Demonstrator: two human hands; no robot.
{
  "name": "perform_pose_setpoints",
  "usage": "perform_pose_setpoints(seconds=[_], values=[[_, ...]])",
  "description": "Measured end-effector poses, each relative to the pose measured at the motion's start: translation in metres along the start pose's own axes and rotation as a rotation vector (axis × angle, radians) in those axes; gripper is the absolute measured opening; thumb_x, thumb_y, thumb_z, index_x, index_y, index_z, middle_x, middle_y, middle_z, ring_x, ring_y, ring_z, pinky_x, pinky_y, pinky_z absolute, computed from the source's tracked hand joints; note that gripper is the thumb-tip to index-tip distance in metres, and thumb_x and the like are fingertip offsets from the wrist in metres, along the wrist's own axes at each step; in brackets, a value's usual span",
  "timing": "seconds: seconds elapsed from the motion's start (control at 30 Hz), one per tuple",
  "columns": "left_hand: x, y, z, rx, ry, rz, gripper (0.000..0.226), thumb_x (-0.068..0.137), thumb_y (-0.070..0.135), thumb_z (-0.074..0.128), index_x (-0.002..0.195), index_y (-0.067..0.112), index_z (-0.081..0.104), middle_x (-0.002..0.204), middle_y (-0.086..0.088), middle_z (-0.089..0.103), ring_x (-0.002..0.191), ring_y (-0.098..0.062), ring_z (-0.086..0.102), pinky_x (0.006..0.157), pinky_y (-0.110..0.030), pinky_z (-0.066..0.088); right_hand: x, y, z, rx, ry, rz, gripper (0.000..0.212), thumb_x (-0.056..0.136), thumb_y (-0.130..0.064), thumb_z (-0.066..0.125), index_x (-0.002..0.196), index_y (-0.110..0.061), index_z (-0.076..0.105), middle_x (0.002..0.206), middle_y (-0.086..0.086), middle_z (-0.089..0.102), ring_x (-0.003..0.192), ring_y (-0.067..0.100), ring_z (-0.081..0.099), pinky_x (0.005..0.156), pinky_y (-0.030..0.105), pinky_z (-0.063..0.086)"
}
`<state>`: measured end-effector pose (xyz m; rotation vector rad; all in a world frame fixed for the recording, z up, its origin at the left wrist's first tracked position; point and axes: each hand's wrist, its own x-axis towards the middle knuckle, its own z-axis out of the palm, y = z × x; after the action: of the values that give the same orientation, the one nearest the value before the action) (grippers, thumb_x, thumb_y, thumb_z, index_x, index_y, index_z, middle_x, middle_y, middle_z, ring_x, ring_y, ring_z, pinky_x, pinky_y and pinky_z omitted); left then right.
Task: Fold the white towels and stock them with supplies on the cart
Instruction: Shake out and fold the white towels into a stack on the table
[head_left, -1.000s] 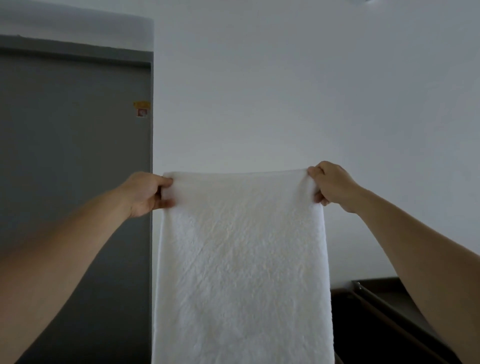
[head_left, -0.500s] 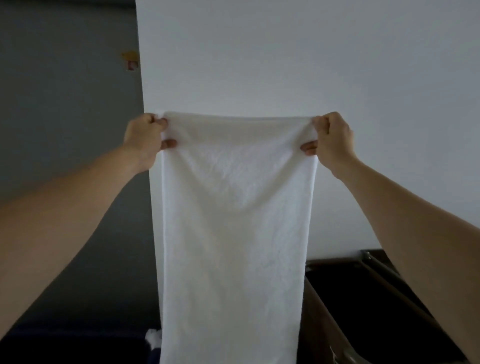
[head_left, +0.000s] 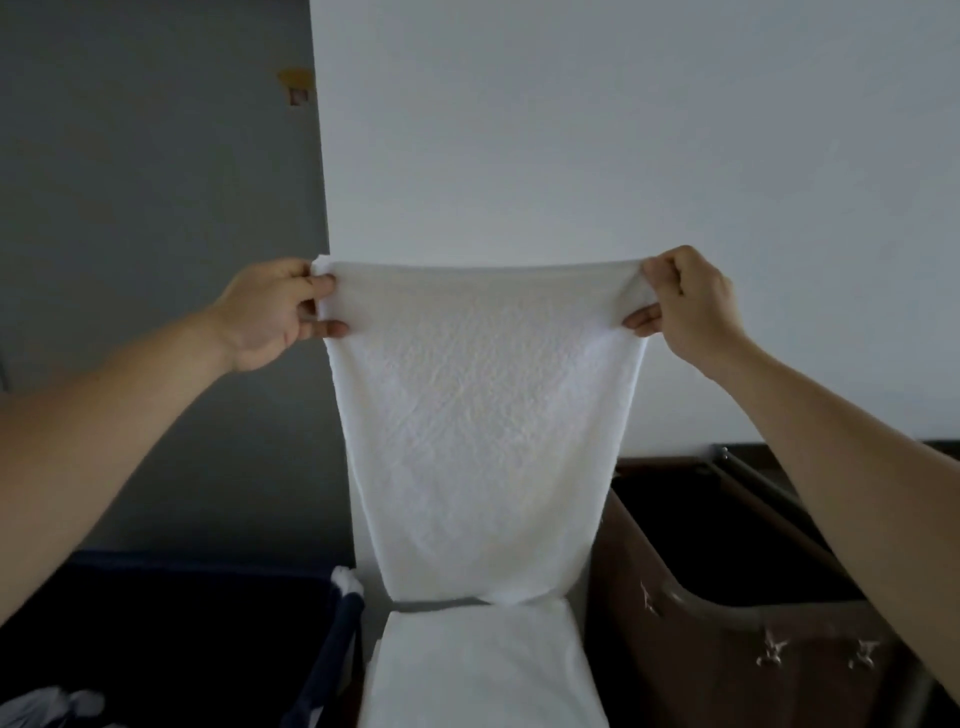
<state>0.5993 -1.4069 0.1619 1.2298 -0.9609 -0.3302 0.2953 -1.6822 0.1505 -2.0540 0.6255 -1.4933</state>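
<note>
**Towel held up by its two top corners**

The white towel (head_left: 483, 415) hangs in the middle of the view, stretched flat between both hands in front of a white wall (head_left: 623, 156). The left hand (head_left: 270, 312), at about 9 o'clock, pinches the top left corner: its fingers are curled over the edge and the thumb presses the cloth from below. The right hand (head_left: 685, 306), at about 3 o'clock, grips the top right corner the same way, fingers curled over and thumb under. The top edge runs nearly level between them, sagging only slightly.

The cloth narrows as it drops toward 6 o'clock, where its lower end meets a flat white cloth surface (head_left: 483, 670). Whether that is the same towel or another one cannot be told.

A dark blue bin (head_left: 208, 623) sits at 7 o'clock with a bit of white cloth at its near corner. A brown cart (head_left: 727, 649) stands at 5 o'clock. A grey door (head_left: 156, 208) fills the 10 o'clock side, with a small sticker (head_left: 296, 85) near its edge.
</note>
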Motion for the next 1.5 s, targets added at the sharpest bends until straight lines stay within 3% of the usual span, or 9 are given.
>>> perform_pose_setpoints(seconds=[0.23,0.4,0.53,0.7,0.83,1.0,1.23,1.37,1.5], values=[[-0.111,-0.050,-0.031,0.086,-0.102,-0.280,0.014,0.098,0.004,0.055,0.107,-0.001,0.064,0.099,-0.014,0.068,0.081,-0.023,0.070,0.071,-0.041,0.063,-0.115,0.002,-0.006,-0.093,-0.209,0.176,0.021,0.104,-0.027,0.049,0.089,-0.015,0.057,0.059,0.010,0.067,0.056,0.027,0.070,0.052,0.034,0.056],[-0.167,-0.089,-0.044,0.123,-0.156,-0.421,0.022,0.097,0.006,0.055,0.114,-0.005,0.063,0.095,-0.014,0.070,0.080,-0.027,0.068,0.065,-0.038,0.061,-0.172,0.017,-0.011,-0.368,-0.394,0.163,0.035,0.104,-0.038,0.046,0.081,-0.015,0.057,0.068,0.004,0.060,0.062,0.018,0.055,0.058,0.030,0.038],[-0.169,-0.111,-0.041,0.156,-0.149,-0.469,0.025,0.098,0.009,0.055,0.117,-0.005,0.063,0.099,-0.017,0.069,0.082,-0.028,0.068,0.067,-0.038,0.060,-0.179,0.036,-0.002,-0.328,-0.446,0.233,0.032,0.104,-0.038,0.046,0.082,-0.018,0.058,0.084,-0.001,0.061,0.076,0.013,0.055,0.065,0.028,0.040],[-0.133,-0.163,-0.026,0.225,-0.042,-0.504,0.027,0.099,0.010,0.055,0.121,-0.004,0.063,0.112,-0.020,0.066,0.095,-0.033,0.062,0.083,-0.044,0.052,-0.162,0.090,0.040,-0.201,-0.510,0.413,0.029,0.105,-0.034,0.047,0.089,-0.015,0.063,0.091,0.007,0.064,0.089,0.027,0.061,0.087,0.045,0.051],[-0.094,-0.247,-0.016,0.293,0.028,-0.612,0.026,0.100,0.011,0.056,0.117,-0.006,0.064,0.120,-0.026,0.066,0.102,-0.036,0.063,0.098,-0.051,0.049,-0.158,0.172,0.092,-0.146,-0.581,0.599,0.026,0.104,-0.032,0.049,0.097,-0.013,0.066,0.097,0.009,0.070,0.088,0.026,0.070,0.074,0.040,0.060],[-0.068,-0.378,-0.007,0.325,0.104,-0.840,0.018,0.100,0.011,0.056,0.109,-0.002,0.065,0.109,-0.019,0.070,0.090,-0.027,0.067,0.074,-0.037,0.056,-0.183,0.288,0.169,-0.169,-0.619,0.794,0.023,0.102,-0.030,0.054,0.096,-0.010,0.063,0.101,0.014,0.066,0.090,0.029,0.066,0.079,0.046,0.059],[-0.059,-0.500,0.004,0.406,0.251,-1.000,0.005,0.097,0.016,0.058,0.093,0.015,0.058,0.089,-0.007,0.061,0.081,-0.025,0.061,0.079,-0.041,0.053,-0.234,0.374,0.238,-0.125,-0.477,1.022,0.032,0.097,-0.024,0.061,0.122,-0.004,0.057,0.116,0.013,0.062,0.103,0.030,0.062,0.087,0.041,0.051],[-0.068,-0.531,0.005,0.467,0.190,-1.048,0.018,0.099,0.025,0.055,0.082,0.020,0.056,0.089,-0.002,0.061,0.078,-0.018,0.058,0.059,-0.028,0.041,-0.254,0.389,0.249,-0.162,-0.419,1.098,0.034,0.093,-0.028,0.068,0.116,-0.007,0.054,0.108,0.009,0.060,0.095,0.026,0.060,0.087,0.044,0.053],[-0.084,-0.548,0.001,0.692,0.033,-0.971,0.018,0.103,0.029,0.046,0.090,0.019,0.052,0.093,-0.004,0.061,0.085,-0.021,0.060,0.068,-0.031,0.045,-0.266,0.389,0.249,-0.287,-0.468,1.092,0.037,0.093,-0.033,0.065,0.112,-0.002,0.059,0.106,0.013,0.063,0.097,0.032,0.062,0.087,0.046,0.053]])
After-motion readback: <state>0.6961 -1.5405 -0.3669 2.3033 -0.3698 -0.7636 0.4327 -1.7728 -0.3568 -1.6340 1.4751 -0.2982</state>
